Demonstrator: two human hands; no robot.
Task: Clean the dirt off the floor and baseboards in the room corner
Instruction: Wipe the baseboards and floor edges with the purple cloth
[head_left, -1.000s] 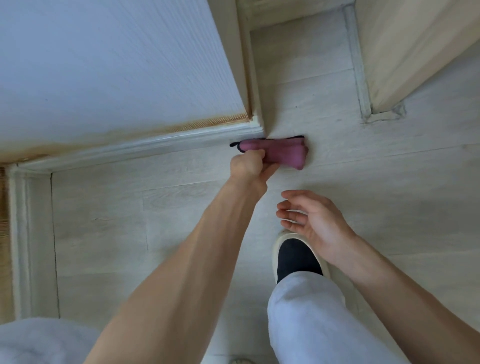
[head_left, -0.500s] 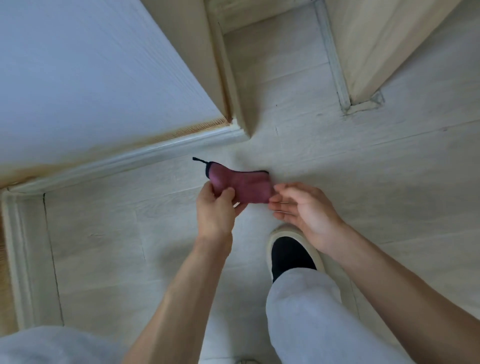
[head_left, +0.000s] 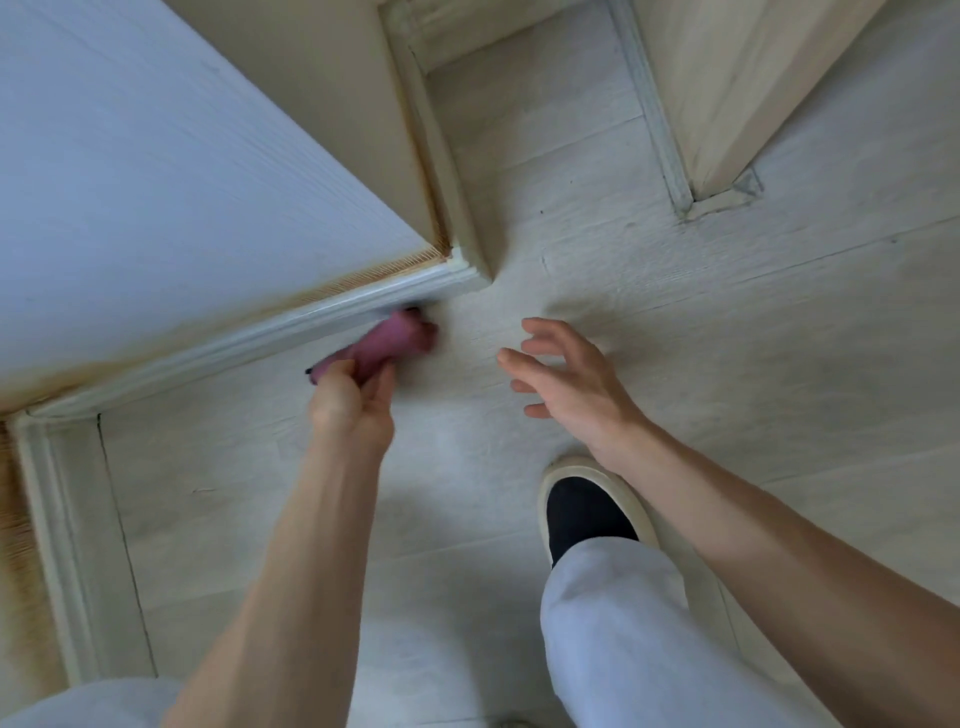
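Observation:
My left hand (head_left: 353, 402) grips a folded pink cloth (head_left: 396, 340) with a dark edge and holds its far end against the white baseboard (head_left: 249, 340), just left of the wall's outer corner. The cloth looks blurred. My right hand (head_left: 563, 379) hovers over the pale plank floor (head_left: 727, 364) to the right of the cloth, fingers spread and loosely bent, holding nothing. The wall above the baseboard shows a brownish stained strip along its bottom edge.
A second baseboard (head_left: 57, 530) runs down the left side and meets the first in an inner corner. A door frame post (head_left: 727, 104) stands at the upper right. My right foot in a black and cream shoe (head_left: 587, 512) is planted below my right hand.
Half a second ago both hands held the cloth off the wall. Now my left hand has carried it up to the baseboard, and my right hand has let go and drawn away to the right.

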